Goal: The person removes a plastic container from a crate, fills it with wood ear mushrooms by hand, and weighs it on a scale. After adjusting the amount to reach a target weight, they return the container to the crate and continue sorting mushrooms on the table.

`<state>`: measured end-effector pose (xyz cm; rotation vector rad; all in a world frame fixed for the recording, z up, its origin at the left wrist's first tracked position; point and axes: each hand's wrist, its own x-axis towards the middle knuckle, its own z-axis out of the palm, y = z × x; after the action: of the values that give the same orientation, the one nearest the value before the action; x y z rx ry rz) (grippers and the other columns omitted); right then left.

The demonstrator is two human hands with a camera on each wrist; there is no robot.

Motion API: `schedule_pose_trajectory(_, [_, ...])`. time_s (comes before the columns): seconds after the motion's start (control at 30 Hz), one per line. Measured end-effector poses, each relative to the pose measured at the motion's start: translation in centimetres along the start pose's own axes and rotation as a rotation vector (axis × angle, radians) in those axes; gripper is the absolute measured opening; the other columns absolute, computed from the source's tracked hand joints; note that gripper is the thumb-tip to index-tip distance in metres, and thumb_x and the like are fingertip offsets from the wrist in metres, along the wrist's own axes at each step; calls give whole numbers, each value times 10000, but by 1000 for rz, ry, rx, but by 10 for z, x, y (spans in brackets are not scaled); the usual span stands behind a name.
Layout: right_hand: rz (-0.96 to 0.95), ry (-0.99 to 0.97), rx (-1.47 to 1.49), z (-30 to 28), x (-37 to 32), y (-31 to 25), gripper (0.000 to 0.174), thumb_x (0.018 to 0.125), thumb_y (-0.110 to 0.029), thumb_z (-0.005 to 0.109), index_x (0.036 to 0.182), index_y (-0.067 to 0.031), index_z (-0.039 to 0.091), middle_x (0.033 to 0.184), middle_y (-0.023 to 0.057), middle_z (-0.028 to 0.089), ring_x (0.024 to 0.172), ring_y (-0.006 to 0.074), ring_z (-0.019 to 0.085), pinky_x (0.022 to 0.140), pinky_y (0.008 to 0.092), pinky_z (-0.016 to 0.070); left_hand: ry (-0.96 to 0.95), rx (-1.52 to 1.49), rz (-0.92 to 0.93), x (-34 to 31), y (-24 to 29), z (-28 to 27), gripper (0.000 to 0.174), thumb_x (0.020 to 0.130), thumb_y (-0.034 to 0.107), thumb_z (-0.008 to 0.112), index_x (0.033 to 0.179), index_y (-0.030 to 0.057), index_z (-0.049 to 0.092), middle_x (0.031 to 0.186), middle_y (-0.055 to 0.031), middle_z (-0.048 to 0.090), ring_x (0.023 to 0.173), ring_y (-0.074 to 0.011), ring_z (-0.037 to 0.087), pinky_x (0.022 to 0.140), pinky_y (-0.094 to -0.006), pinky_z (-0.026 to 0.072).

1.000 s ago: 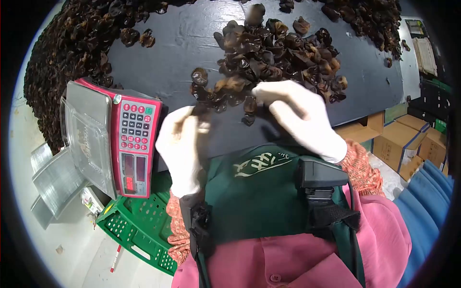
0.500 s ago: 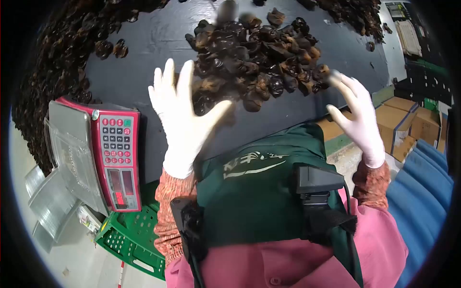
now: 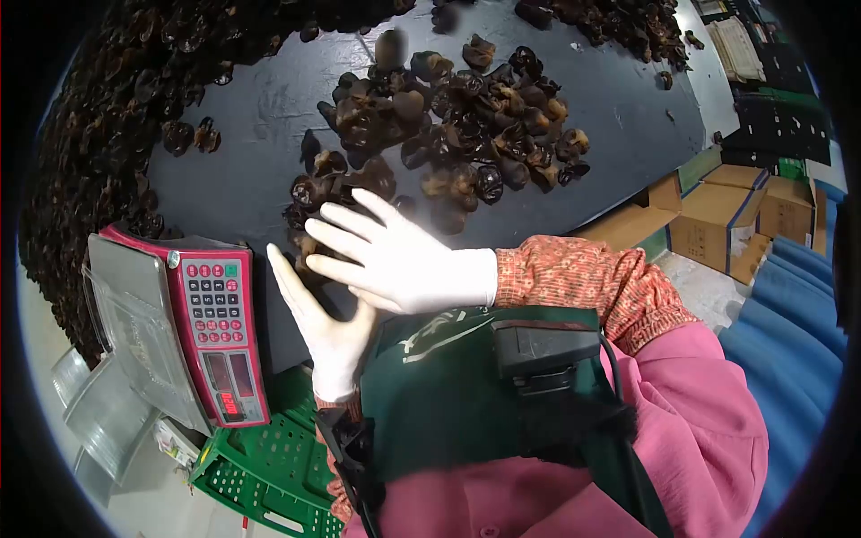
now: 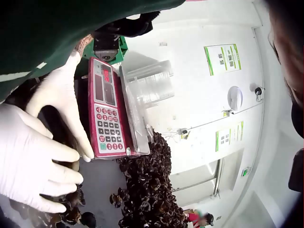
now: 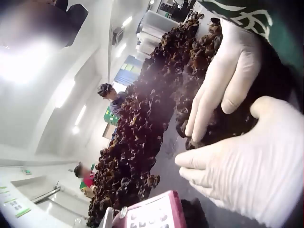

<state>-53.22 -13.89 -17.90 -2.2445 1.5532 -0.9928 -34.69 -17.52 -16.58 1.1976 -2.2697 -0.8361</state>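
Both hands wear white gloves. My right hand (image 3: 395, 260) reaches across to the left, fingers straight and spread, and presses on a small clump of dark wood-ear fungus (image 3: 323, 188) at the black table's front edge. My left hand (image 3: 323, 314) stands edge-up beside it with straight fingers, next to the red scale (image 3: 215, 323). In the right wrist view some fungus (image 5: 209, 128) sits between the right hand (image 5: 251, 161) and the left hand (image 5: 223, 80). The left wrist view shows the left hand (image 4: 61, 104) beside the scale (image 4: 109, 114) and the right hand (image 4: 28, 161) over the fungus.
A loose pile of fungus (image 3: 466, 117) lies mid-table, with a big heap (image 3: 90, 117) along the left. A clear plastic tray (image 3: 134, 323) sits on the scale. Below are a green crate (image 3: 260, 457) and stacked clear trays (image 3: 90, 412); cardboard boxes (image 3: 726, 215) stand right.
Half a second ago both hands were raised apart and open. They have come down together at the table's front edge by the scale, the right crossing leftward onto fungus.
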Motion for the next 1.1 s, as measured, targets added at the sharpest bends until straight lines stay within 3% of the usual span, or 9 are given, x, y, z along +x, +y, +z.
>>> schedule_pose_trajectory(0.1, [-159, -71, 37, 8, -4, -5, 605, 899, -285, 711, 1436, -34, 595, 1535, 205, 539, 1465, 350, 466, 1226, 639, 298, -38, -37, -58, -13, 0, 2, 1351, 697, 283, 967, 1654, -48, 73, 1701, -286, 173, 1570, -451, 237, 1282, -523, 229])
schedule_pose_trajectory(0.27, [-224, -190, 41, -21, -5, -18, 534, 875, -285, 719, 1374, -105, 660, 1518, 140, 572, 1425, 297, 522, 1205, 555, 387, 105, 66, -16, -18, -23, 29, 998, 974, 317, 704, 1640, -85, 78, 1709, -313, 151, 1580, -451, 213, 1295, -539, 188])
schedule_pose_trajectory(0.43, [67, -229, 58, -102, -58, 6, 455, 757, -143, 774, 1199, -67, 699, 1352, 154, 657, 1189, 307, 650, 1001, 465, 533, 14, 156, -60, -6, -3, 19, 1569, 578, 536, 995, 1635, -107, 29, 1714, -306, 119, 1582, -467, 158, 1300, -538, 147])
schedule_pose_trajectory(0.6, [392, -37, -401, -98, -96, 9, 663, 732, -121, 818, 1355, -13, 617, 1404, 206, 597, 1098, 347, 645, 898, 442, 530, 35, 207, 9, -7, -6, 21, 1569, 562, 411, 1029, 1662, -37, 3, 1732, -277, 104, 1588, -457, 173, 1293, -540, 189])
schedule_pose_trajectory(0.73, [443, -123, -160, -74, -60, 4, 658, 777, -127, 800, 1385, 9, 585, 1436, 254, 564, 1026, 381, 660, 872, 447, 547, 18, 195, 6, -6, -2, 20, 1569, 556, 391, 1033, 1662, -36, 6, 1731, -275, 104, 1589, -457, 169, 1294, -539, 183])
schedule_pose_trajectory(0.87, [40, -28, 55, -23, -39, 11, 472, 901, -108, 660, 1349, 27, 602, 1420, 311, 578, 1066, 412, 672, 888, 466, 560, 3, 140, -40, -4, 1, 22, 1521, 619, 505, 988, 1637, -101, 34, 1717, -306, 100, 1582, -484, 149, 1298, -545, 152])
schedule_pose_trajectory(0.93, [464, -320, 624, -33, -3, -3, 486, 923, -207, 681, 1361, -1, 641, 1440, 207, 634, 1225, 420, 641, 1047, 485, 520, 36, 77, -92, -5, 1, 24, 1429, 675, 430, 968, 1646, -82, 54, 1711, -306, 135, 1574, -489, 175, 1290, -553, 173])
schedule_pose_trajectory(1.0, [-199, -131, 144, -28, -6, 8, 431, 927, -213, 676, 1317, -29, 665, 1390, 208, 659, 1240, 394, 634, 1086, 481, 487, 107, 150, -31, -9, -14, 35, 1420, 679, 455, 961, 1651, -69, 68, 1704, -313, 153, 1563, -492, 202, 1281, -559, 193])
schedule_pose_trajectory(1.1, [-117, 150, -177, -60, 22, 44, 436, 925, -248, 686, 1325, -79, 654, 1420, 197, 623, 1292, 367, 596, 1128, 525, 424, 73, 105, -68, -5, 1, 26, 1475, 625, 413, 1006, 1647, -72, 60, 1703, -311, 153, 1561, -478, 227, 1278, -552, 218])
